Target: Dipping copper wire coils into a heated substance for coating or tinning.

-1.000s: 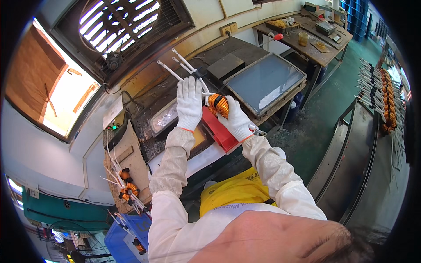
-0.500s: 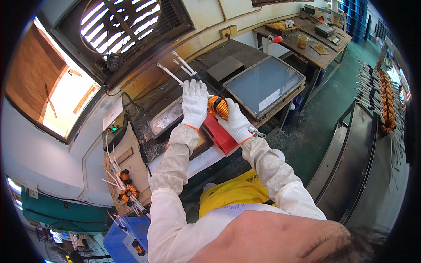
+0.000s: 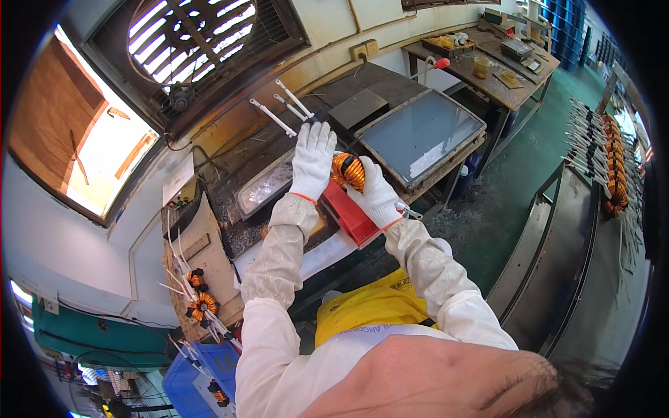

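Observation:
My right hand (image 3: 376, 198), in a white knit glove, is closed round an orange copper-wire ring coil (image 3: 348, 171) with a black band. To the left of the coil, my gloved left hand (image 3: 313, 160) lies over a bundle of white leads, its back toward me and its fingers bent over them. Beyond those fingertips stick out several white leads (image 3: 296, 99) with metal ring terminals, next to a black sleeve (image 3: 317, 117). The glove hides how the leads run to the coil. Just below both hands sits a red tray (image 3: 352, 216).
A shallow metal trough (image 3: 259, 191) of silvery material lies left of my hands. A grey-topped framed panel (image 3: 421, 136) stands to the right. More coils (image 3: 203, 305) with leads lie at the left edge, above a blue bin (image 3: 185, 386). A metal rack (image 3: 547, 258) is far right.
My left hand has shifted slightly right and its fingers look a little more separated. The coil in my right hand has barely moved. Green lights on the left control box no longer show.

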Demonstrator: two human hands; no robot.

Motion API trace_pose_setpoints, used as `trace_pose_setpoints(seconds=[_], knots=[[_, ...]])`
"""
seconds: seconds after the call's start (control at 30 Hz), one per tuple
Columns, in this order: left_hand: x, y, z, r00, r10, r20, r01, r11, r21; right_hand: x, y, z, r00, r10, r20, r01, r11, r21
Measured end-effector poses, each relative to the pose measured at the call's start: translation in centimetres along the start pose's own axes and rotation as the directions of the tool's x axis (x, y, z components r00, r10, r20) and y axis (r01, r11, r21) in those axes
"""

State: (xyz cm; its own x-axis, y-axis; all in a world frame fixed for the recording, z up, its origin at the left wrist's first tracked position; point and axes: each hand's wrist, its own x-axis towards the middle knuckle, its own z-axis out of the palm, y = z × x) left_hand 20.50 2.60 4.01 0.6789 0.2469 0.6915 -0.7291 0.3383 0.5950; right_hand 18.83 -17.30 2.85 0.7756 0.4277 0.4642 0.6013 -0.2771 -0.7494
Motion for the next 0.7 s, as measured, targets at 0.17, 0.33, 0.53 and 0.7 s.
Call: trace_pose_setpoints(seconds=[0.17,0.33,0.53,0.7], knots=[[-0.4,5.7,7.7,0.936,0.132,0.328,-0.325,-0.045,0.945,0.0,1.0,-0.6,0.999,0.028,-0.034,-0.029,1.0,-0.006],[-3.0,4.3,4.9,0.837,0.188,-0.514,0.335,0.568,0.752,0.1,0.7,-0.1,0.998,-0.027,-0.052,0.028,0.999,0.033],[-3.0,3.6,4.3,0.743,-0.425,-0.517,0.362,0.905,-0.225,0.1,1.3,0.2,0.997,-0.032,-0.067,0.031,0.999,-0.013],[-2.9,2.7,3.9,0.774,-0.405,-0.486,0.367,0.913,-0.177,-0.2,0.8,0.2,0.997,-0.017,-0.077,0.017,1.0,-0.001]])
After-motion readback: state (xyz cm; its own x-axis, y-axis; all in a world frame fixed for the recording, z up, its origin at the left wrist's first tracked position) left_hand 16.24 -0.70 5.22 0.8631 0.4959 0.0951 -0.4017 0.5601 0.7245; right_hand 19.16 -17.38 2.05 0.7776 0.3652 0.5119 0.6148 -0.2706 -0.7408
